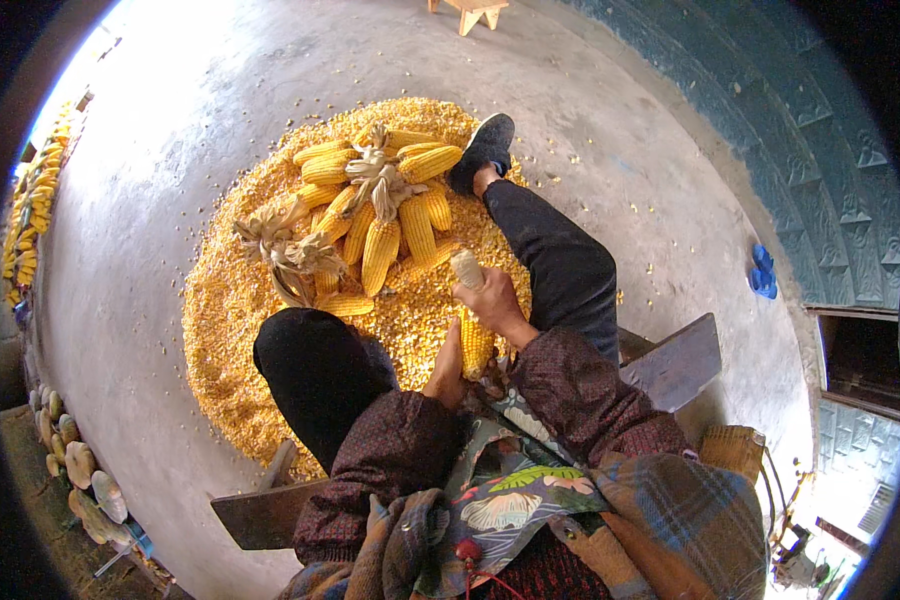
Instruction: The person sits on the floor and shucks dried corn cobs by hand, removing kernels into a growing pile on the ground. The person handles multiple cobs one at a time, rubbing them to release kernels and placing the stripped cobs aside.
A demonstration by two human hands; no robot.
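My right hand (497,301) grips a pale bare corn cob (466,268), which stands out past the fingers over a yellow ear of corn (477,347). Along the left side of that ear lies my left hand (448,367), whose fingers are partly hidden by it. Beneath both hands spreads a wide heap of loose corn kernels (232,352). Bundles of yellow ears (381,251), tied by dry husks (379,180), rest on the heap in front of me.
My knees (315,375) flank the work, and I sit on a dark wooden bench (675,360). A small wooden stool (474,9) stands at the top. Blue slippers (762,271) and a woven basket (731,451) are on the right. More corn (34,206) and round objects (80,465) line the left.
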